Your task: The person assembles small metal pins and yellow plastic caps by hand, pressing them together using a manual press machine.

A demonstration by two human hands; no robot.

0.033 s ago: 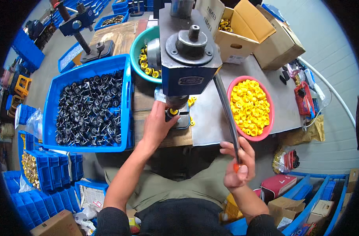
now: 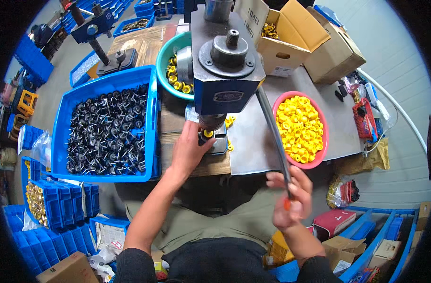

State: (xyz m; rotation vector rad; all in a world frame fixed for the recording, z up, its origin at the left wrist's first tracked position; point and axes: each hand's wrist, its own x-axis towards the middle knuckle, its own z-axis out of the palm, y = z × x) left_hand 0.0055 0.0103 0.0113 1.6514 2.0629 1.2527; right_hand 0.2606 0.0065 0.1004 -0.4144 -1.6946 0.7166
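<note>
My left hand [image 2: 189,146] pinches a small black part with a yellow cap [image 2: 207,134] beneath the ram [image 2: 212,121] of a dark blue arbor press [image 2: 229,89]. It sits over the press's metal base [image 2: 220,146], and the fingers partly hide it. My right hand [image 2: 293,198], slightly blurred, has its fingers bent round the lower end of the long metal press lever [image 2: 275,132], near its orange-red tip. Loose yellow caps [image 2: 230,121] lie beside the base.
Left of the press stands a blue bin [image 2: 152,118] of black parts with metal pins. A green bowl [image 2: 161,70] with yellow-capped parts is behind. A pink bowl [image 2: 325,137] of yellow caps sits right of the lever. Cardboard boxes [image 2: 284,59] stand at the back right.
My right hand and the lever's lower end have shifted a little to the right. The left hand stays in place at the part.
</note>
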